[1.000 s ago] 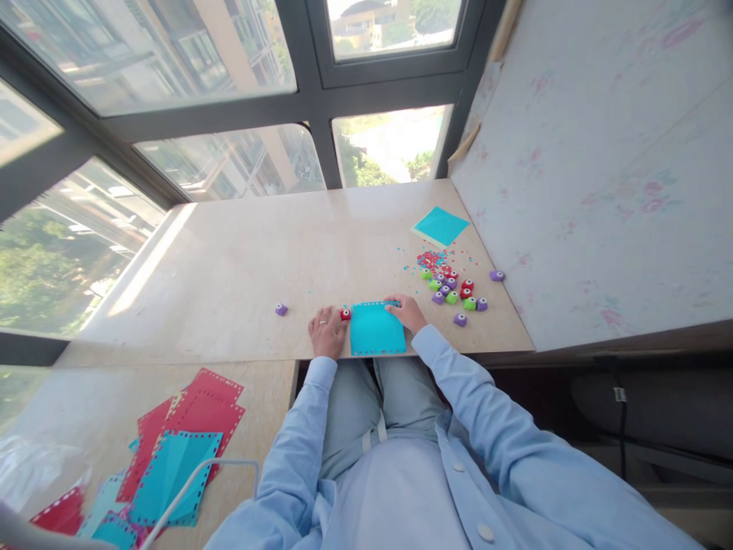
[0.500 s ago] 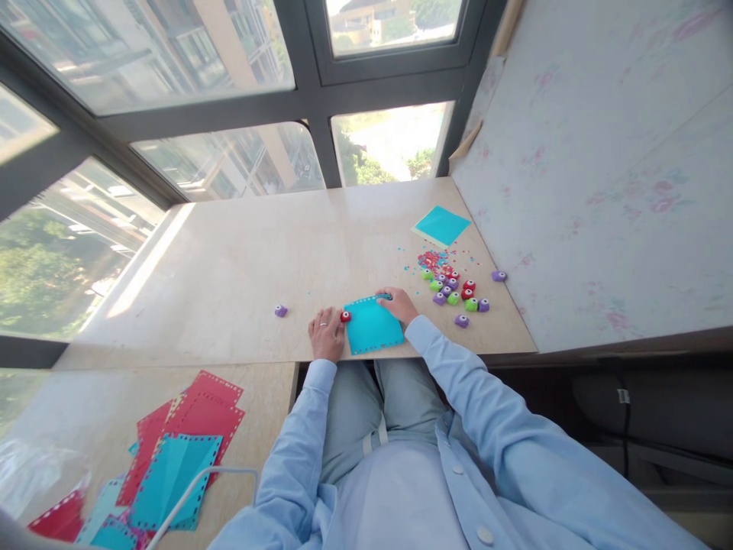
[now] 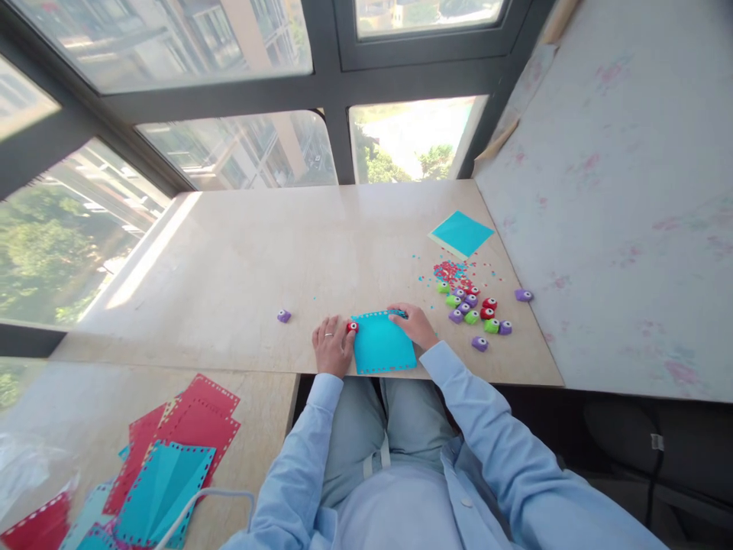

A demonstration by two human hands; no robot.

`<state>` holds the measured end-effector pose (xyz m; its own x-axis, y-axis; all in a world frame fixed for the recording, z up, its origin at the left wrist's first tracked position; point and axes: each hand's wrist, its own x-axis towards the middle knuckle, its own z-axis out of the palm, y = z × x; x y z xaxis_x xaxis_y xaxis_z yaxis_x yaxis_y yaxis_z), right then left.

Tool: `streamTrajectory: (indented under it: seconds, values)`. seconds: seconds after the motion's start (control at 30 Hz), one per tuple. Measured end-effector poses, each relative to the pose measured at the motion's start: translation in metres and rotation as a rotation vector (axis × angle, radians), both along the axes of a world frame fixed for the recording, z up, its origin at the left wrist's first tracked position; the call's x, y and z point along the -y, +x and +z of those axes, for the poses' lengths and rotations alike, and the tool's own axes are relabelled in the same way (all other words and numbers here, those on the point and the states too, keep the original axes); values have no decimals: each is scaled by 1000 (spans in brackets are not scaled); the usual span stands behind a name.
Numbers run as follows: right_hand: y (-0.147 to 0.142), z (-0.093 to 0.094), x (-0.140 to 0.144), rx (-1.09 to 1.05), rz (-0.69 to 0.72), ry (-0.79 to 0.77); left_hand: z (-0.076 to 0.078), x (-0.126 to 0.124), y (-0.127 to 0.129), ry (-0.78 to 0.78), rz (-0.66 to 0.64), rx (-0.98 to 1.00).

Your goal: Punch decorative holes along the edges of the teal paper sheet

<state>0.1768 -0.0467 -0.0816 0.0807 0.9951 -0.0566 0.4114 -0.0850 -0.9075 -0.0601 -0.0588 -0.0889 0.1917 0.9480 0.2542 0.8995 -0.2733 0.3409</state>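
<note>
A blue sheet of paper (image 3: 385, 345) with punched holes along its top and bottom edges lies at the table's front edge. My left hand (image 3: 333, 345), wearing a ring, is closed around a small red craft punch (image 3: 352, 326) at the sheet's left edge, near the upper corner. My right hand (image 3: 415, 324) grips the sheet near its upper right corner, fingers curled over the top edge. What lies beneath those fingers is partly hidden.
Several coloured craft punches (image 3: 470, 318) and a heap of paper bits (image 3: 450, 271) lie to the right. Behind them are blue sheets (image 3: 463, 233). A purple punch (image 3: 284, 315) sits left. Punched red sheets (image 3: 198, 412) and blue sheets (image 3: 166, 485) lie lower left.
The camera view has shifted, so the table scene sits slightly lower and the right side farther right. Both hands stay at the blue sheet, and the red punch remains at its left edge.
</note>
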Motion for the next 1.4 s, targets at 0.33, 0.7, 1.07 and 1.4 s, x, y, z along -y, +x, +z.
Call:
streamTrajectory:
  seconds: [0.33,0.7,1.07,1.4]
  values:
    - [-6,3,-5,-38,-69,-45,5,1,0,11,-12,32]
    - [-5,11,1,-59,-52,-131,9,2,0,13,-33,32]
    - [-3,11,2,-50,-31,-135,10,3,1,-79,2,56]
    - [-1,8,6,-93,-15,-95,9,3,2,-74,-3,67]
